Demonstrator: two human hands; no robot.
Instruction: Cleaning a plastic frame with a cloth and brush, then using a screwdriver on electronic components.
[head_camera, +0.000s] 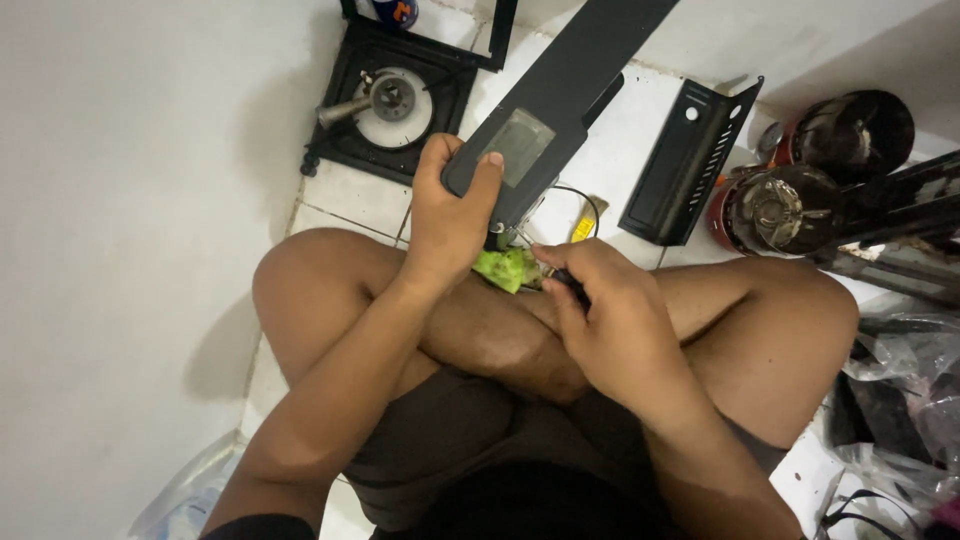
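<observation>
I see left hand (447, 215) wrapped around lower end of long flat black metal panel (560, 95), which slants toward 1 o'clock over white tiled floor (350, 195). Right hand (605, 315) pinches small dark tool (570, 285) at panel's base, above green scrap (507, 268). My worry: one-handed grip low down, top-heavy panel may swing; tool tip could slip toward thumb.

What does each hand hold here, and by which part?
The left hand grips the long black panel at its lower end. The right hand pinches a small dark tool; its grip point is hidden.
</observation>
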